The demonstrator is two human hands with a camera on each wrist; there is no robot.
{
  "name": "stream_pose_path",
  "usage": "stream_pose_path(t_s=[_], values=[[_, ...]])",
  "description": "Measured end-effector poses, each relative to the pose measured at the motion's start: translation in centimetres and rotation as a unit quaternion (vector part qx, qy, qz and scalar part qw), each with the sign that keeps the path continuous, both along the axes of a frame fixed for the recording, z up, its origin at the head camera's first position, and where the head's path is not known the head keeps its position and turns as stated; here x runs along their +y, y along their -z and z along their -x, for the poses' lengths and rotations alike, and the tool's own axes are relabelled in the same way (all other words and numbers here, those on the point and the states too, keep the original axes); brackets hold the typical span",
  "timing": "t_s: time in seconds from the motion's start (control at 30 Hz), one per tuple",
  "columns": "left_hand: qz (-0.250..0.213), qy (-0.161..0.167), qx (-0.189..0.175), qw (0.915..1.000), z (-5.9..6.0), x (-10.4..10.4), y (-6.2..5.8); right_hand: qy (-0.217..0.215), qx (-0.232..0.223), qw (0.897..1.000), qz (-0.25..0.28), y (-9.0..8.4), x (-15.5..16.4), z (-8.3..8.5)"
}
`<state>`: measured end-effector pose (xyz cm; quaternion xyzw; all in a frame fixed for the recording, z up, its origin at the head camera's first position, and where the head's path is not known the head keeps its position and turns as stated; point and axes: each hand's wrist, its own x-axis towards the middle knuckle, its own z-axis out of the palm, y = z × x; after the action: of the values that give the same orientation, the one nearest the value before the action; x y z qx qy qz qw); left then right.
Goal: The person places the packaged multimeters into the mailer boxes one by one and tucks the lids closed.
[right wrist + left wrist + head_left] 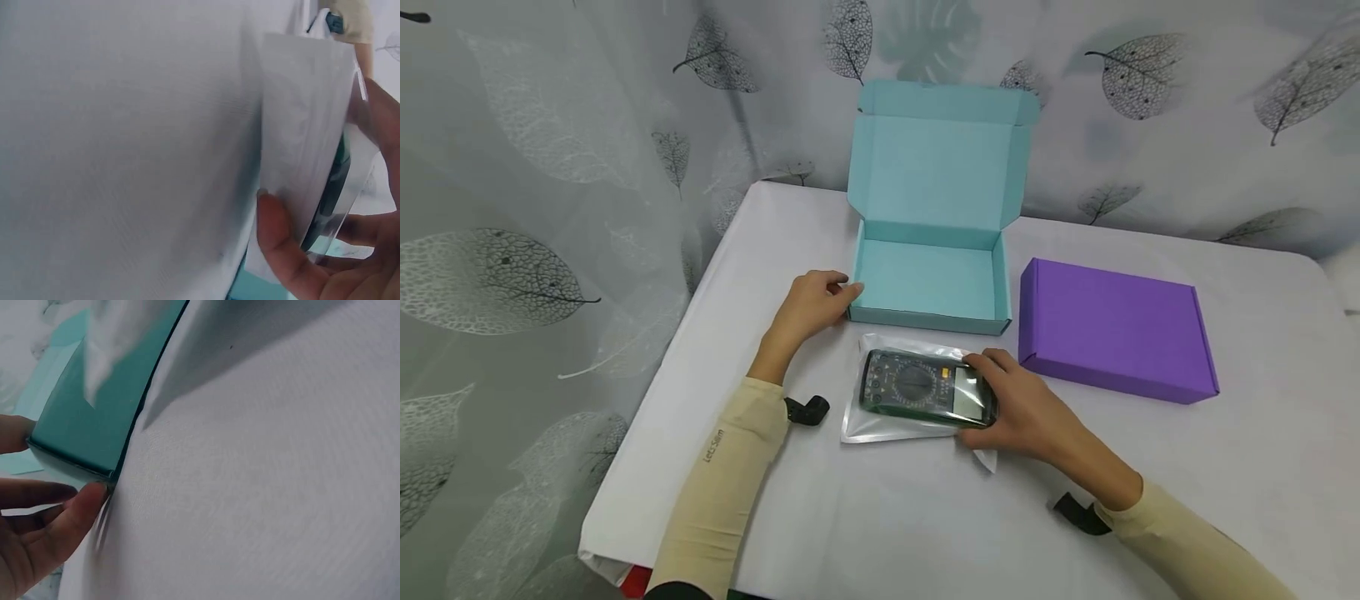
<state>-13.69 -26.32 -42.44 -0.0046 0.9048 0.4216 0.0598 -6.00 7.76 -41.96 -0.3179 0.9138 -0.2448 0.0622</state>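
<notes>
A multimeter [917, 385] with a dial and a pale screen lies inside a clear-and-silver plastic bag [868, 425], in front of an open teal box [925, 321]. My right hand [1022, 408] grips the bagged meter by its right end, thumb on the near side and fingers over the far side. In the right wrist view, the thumb presses the white back of the bag [306, 106], and the dark meter edge shows through the plastic. At the box's front left corner, my left hand [816, 304] holds the side wall; its fingertips touch the lower corner in the left wrist view.
A closed purple box [1120, 333] lies right of the teal one on the white-covered table [880, 517]. The teal lid [940, 167] stands raised near the leaf-patterned curtain [1075, 150]. Black wrist mounts [807, 410] stick out from both sleeves.
</notes>
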Motion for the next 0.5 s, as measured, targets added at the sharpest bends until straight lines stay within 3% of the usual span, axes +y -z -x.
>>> stream_pose_path(t_s=[0.13, 0.2, 0.33, 0.43, 0.5], values=[[-0.008, 0.009, 0.010, 0.9999, 0.2, -0.2, -0.2, 0.004, -0.002, 1.000, 0.025, -2.5, 1.2, -0.2], [-0.006, 0.013, 0.012, 0.9998, 0.3, -0.3, -0.2, 0.007, -0.001, 0.999, 0.032, -4.4, 1.6, 0.5], [-0.007, 0.014, 0.022, 0.9996, 0.3, -0.2, -0.1, 0.014, 0.027, 0.999, 0.028, -7.8, 1.7, 3.8], [-0.011, 0.012, 0.021, 0.9997, 0.2, -0.1, 0.1, 0.020, 0.043, 0.999, 0.012, -9.2, 1.1, 7.0], [-0.008, 0.010, 0.020, 0.9997, 0.1, -0.1, 0.3, 0.021, 0.030, 0.999, -0.011, -9.6, 0.5, 8.9]])
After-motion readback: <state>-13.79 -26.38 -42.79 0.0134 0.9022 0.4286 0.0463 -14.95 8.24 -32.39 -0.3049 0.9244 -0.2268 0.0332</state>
